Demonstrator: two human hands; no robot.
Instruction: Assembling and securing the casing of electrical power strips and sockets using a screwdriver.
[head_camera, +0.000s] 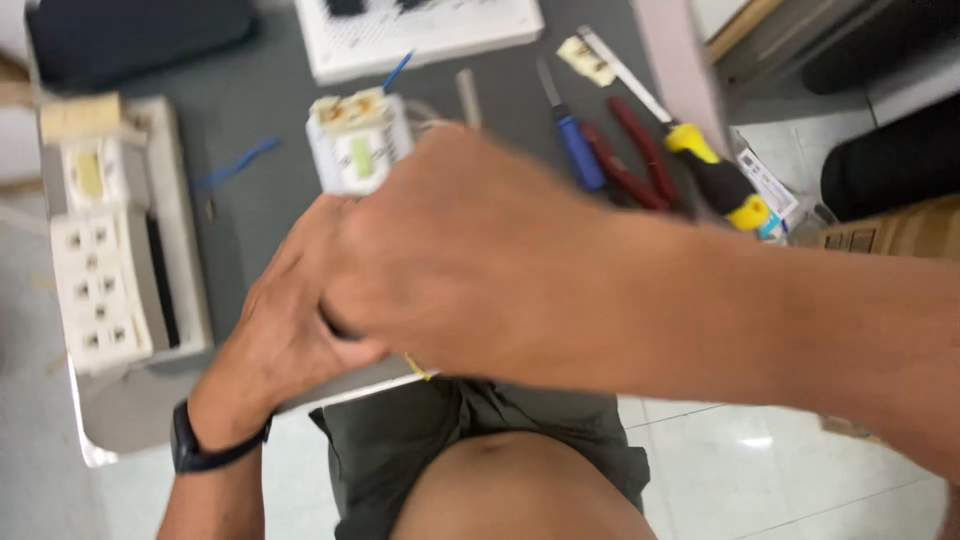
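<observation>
Seen from above, the person's right hand (470, 240) crosses in front of the left hand (290, 320), both blurred by motion over the near edge of a dark grey tabletop (250, 210). The two hands meet around a small white electrical module (358, 142), whose upper part, with a pale green label and cream terminals on top, sticks out just beyond the knuckles. The right hand's fingers curl down and are hidden behind its own back, so whether they clamp the module cannot be told; the left hand's fingers are tucked under the right hand and their grip is likewise hidden. A black wristband (200, 452) circles the left wrist. To the left, at the tabletop's edge, lies a white multi-socket outlet strip (95, 290) in an open grey casing, well apart from the hands. A loose blue wire (235, 165) lies between that strip and the module. Beyond the right forearm, a blue-handled screwdriver (575, 145), red-handled pliers (635, 155) and a yellow-and-black-handled tool (715, 175) lie side by side. A white board (420, 35) rests at the far edge.
</observation>
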